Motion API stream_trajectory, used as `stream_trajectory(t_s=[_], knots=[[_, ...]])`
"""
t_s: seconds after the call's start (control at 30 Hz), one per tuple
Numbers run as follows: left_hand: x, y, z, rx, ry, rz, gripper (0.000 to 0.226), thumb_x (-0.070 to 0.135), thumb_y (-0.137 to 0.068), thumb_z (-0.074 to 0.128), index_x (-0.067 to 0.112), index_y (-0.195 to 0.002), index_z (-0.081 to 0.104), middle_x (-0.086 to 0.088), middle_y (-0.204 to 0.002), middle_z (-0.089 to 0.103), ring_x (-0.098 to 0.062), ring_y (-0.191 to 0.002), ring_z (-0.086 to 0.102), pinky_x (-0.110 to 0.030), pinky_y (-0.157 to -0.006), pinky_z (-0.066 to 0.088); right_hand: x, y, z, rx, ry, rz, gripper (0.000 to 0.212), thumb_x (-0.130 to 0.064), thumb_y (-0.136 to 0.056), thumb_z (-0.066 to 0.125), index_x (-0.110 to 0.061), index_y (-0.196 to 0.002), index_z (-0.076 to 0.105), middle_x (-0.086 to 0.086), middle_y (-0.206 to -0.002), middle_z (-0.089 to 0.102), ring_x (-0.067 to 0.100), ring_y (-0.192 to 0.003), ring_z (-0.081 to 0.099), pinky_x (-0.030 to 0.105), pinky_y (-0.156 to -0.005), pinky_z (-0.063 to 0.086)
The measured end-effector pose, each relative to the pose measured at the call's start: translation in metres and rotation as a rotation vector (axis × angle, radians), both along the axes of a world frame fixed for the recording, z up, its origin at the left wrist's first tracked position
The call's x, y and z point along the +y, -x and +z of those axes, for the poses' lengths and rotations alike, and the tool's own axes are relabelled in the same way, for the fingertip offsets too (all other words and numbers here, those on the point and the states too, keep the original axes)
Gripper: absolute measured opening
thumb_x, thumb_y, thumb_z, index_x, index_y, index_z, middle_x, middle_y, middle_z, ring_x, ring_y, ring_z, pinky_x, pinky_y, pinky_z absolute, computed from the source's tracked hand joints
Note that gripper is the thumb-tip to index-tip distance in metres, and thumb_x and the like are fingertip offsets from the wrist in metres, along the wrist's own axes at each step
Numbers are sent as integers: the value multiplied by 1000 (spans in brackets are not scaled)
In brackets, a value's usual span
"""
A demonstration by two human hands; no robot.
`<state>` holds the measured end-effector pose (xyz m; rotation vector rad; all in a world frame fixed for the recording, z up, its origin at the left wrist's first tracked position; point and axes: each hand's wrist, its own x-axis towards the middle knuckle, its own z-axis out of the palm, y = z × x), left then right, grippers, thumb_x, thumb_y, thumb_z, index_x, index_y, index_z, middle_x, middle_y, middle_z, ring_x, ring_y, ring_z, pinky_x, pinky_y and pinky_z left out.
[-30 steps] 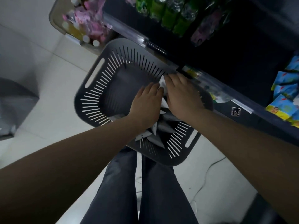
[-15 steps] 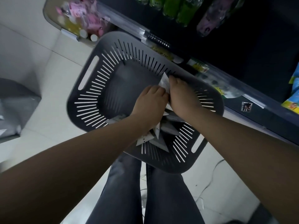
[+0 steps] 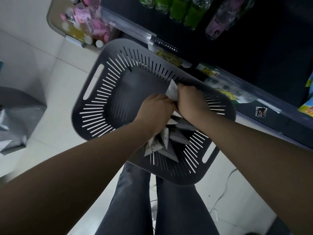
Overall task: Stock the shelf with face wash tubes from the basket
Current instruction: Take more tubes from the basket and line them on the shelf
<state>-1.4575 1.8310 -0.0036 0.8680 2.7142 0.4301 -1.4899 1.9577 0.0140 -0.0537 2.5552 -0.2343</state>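
Observation:
A dark grey slotted basket [image 3: 108,92] rests against the shelf edge above my legs. Several grey and white face wash tubes [image 3: 166,141] lie heaped in its near right part. My right hand [image 3: 189,102] is shut on a white tube [image 3: 172,89] whose flat end sticks up out of the fist. My left hand [image 3: 156,114] is pressed against the right hand, fingers curled down into the heap; its fingertips are hidden, so what it holds is not clear.
The dark shelf front [image 3: 264,116] with price labels runs diagonally along the basket's far side. Green bottles [image 3: 179,9] stand above it. A bin of pink packets [image 3: 88,26] sits at the upper left. A grey box [image 3: 18,116] stands on the tiled floor at left.
Both hands have drawn together and closed over the tubes. The right hand's fingers have curled into a fist around the white tube. The basket sits lower in view.

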Motion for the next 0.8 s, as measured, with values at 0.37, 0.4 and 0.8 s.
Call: stream_trajectory(t_s=[0.37, 0.4, 0.8], knots=[[-10, 4, 19, -16, 48, 21, 25, 5, -64, 70, 24, -79, 72, 6, -81, 70, -19, -75, 65, -27, -67, 48, 2, -3, 24, 24, 52, -25, 25, 3, -92, 43, -1, -114, 54, 19, -110, 64, 34, -100, 62, 31, -71, 40], [-11, 6, 21, -16, 42, 24, 24, 4, -65, 70, 23, -81, 72, 5, -83, 70, -20, -78, 65, -28, -70, 48, 2, -3, 27, 31, 55, -35, 26, 4, -92, 43, -1, -115, 54, 19, -109, 64, 34, -99, 62, 31, -69, 38], [-26, 23, 84, 104, 0, -42, 24, 3, -60, 71, 16, -79, 70, -1, -75, 69, -24, -72, 65, -28, -70, 48, 0, -3, 81, 138, 105, -77, 34, 5, -89, 43, -8, -118, 52, 17, -106, 62, 34, -94, 61, 35, -68, 47]])
